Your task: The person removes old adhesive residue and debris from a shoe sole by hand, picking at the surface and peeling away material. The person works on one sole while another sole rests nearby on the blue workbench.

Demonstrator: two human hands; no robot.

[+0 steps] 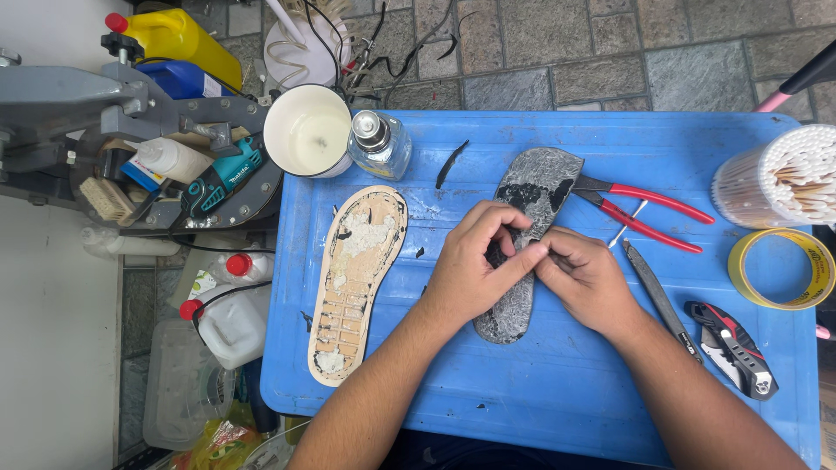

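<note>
The dark sole (529, 228) lies lengthwise on the blue surface (557, 392), its grey, glue-flecked face up, toe end pointing away from the person and heel end near them; both hands meet over its middle. The left hand (475, 265) rests on the sole's left edge with fingers curled in, pinching at a black patch of the sole, and the right hand (585, 277) presses on it from the right side, its fingertips touching those of the left, so both hands are closed narrowly on the sole. Just left of the left hand lies a tan sole (357, 283) with white glue remains, apart from the dark one. Above it stand a white cup (307, 130) and a clear glass bottle (380, 144), side by side. Red-handled pliers (649, 211) lie to the right, their nose under the dark sole's toe edge. A yellow tape roll (782, 269) sits at the far right, below a tub of cotton swabs (779, 178)
</note>
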